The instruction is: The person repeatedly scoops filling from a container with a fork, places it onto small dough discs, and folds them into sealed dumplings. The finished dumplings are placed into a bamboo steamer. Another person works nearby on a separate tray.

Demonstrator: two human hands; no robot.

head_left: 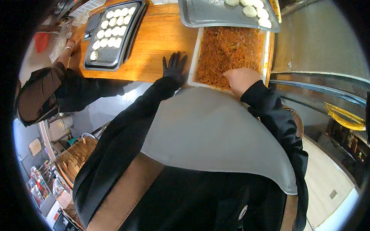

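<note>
My left hand point(174, 67), in a black glove, rests with spread fingers on the wooden table point(157, 40) and holds nothing. My bare right hand point(243, 80) is over the near edge of a white tub point(196, 57) of shredded orange-brown filling point(231, 52). Its fingertips are at the filling; whether they pinch any cannot be told. A metal tray point(208, 18) overlaps the tub's far end and bears several round pale dough pieces point(249, 11). At the left, another metal tray point(108, 59) holds rows of white dough pieces point(107, 32) and sits on a dark tray.
Another person point(43, 92) stands at the table's left end, a hand near its edge. A digital scale point(89, 29) lies beside the left tray. A white plastic basket point(86, 7) is at the upper left. Metal equipment point(321, 43) borders the table on the right.
</note>
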